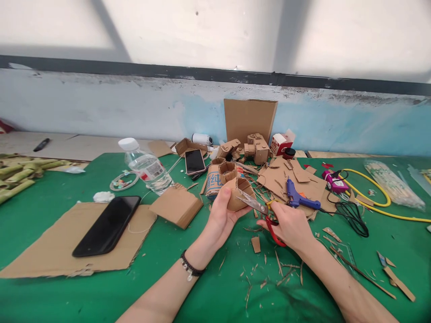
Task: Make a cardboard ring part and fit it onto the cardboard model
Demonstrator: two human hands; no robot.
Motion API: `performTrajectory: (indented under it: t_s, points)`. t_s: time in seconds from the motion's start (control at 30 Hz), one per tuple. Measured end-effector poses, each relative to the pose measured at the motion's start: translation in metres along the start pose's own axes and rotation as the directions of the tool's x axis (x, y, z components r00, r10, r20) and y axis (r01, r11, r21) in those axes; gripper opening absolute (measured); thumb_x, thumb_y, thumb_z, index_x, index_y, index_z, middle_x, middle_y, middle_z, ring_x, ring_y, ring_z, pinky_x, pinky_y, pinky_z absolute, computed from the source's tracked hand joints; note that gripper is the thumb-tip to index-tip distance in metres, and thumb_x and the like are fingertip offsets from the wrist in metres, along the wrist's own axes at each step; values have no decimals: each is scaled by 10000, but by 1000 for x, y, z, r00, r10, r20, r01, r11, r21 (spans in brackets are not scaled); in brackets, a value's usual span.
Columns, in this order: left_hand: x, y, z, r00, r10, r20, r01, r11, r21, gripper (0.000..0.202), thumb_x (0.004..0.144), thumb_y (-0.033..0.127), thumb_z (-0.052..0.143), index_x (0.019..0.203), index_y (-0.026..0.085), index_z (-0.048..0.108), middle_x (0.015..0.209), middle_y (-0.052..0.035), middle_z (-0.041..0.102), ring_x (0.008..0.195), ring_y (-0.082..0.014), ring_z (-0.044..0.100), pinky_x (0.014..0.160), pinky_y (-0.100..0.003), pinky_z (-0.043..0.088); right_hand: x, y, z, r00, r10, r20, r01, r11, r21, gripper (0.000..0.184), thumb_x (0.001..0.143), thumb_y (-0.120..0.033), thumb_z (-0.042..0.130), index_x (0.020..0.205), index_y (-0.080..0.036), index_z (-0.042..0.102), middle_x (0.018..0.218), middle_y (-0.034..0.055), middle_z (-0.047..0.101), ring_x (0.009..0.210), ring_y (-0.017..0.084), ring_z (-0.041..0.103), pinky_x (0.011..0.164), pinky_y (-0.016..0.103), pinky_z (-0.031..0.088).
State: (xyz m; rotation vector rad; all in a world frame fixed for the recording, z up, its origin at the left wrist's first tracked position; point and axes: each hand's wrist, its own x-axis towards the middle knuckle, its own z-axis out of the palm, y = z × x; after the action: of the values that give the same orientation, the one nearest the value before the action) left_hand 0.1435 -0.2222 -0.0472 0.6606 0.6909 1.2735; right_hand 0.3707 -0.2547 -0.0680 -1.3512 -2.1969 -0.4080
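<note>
My left hand point(220, 219) is closed around a small ring-shaped cardboard piece point(236, 204), its hollow facing up and to the right. In my right hand point(292, 224) is a pair of scissors point(257, 205) with red and yellow handles. The blades reach leftward to the cardboard piece and lie against its edge; whether they bite into it I cannot tell. Just behind the held piece stand more cardboard rings point(227, 169) and a curled printed cardboard piece point(214, 177). A blue glue gun point(298, 197) rests beyond my right hand on cardboard scraps.
On the left, a black phone point(107, 228) lies on a cardboard sheet point(40, 249), near a water bottle point(148, 166) and a cardboard block point(175, 205). A cardboard camera model point(257, 149) stands behind. Right are a purple power adapter point(335, 181), yellow hose point(385, 197) and bagged sticks point(393, 184).
</note>
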Motion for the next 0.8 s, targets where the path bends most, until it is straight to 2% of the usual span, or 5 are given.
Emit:
performTrajectory:
  t_s: [0.1,0.27,0.47,0.8]
  points:
    - [0,-1,0,1000,9,-15,-9,1000,-2,670,961,634,816,1499,265,664,1445,-136,777,1222,-311,793,1004,-465,694,1,0,-3,1000,-9,0,9,1000,-30,557,1157,-661,472,921,-193,660,752,73,750,662,233,735,601,336,309]
    - [0,-1,1,996,62,-64,-61,998,17,676,959,609,830,1510,258,658,1434,-136,778,1180,-295,793,910,-413,716,2,-4,-4,998,16,60,-14,1000,-19,592,1126,-726,482,941,-191,655,788,82,766,705,249,755,595,337,285]
    - [-3,0,3,996,60,-59,-58,998,38,742,910,656,861,1494,236,684,1441,-156,779,1230,-332,788,942,-439,714,2,-5,-1,1000,-2,-23,1,999,-40,578,1177,-634,435,879,-191,656,706,62,739,613,209,709,589,335,272]
    - [-3,2,3,998,57,-25,-57,998,9,711,909,658,862,1472,261,689,1453,-134,779,1296,-341,768,982,-456,705,0,0,1,997,-32,-75,31,999,-15,531,1169,-587,510,814,-210,628,635,17,707,544,171,673,581,321,262]
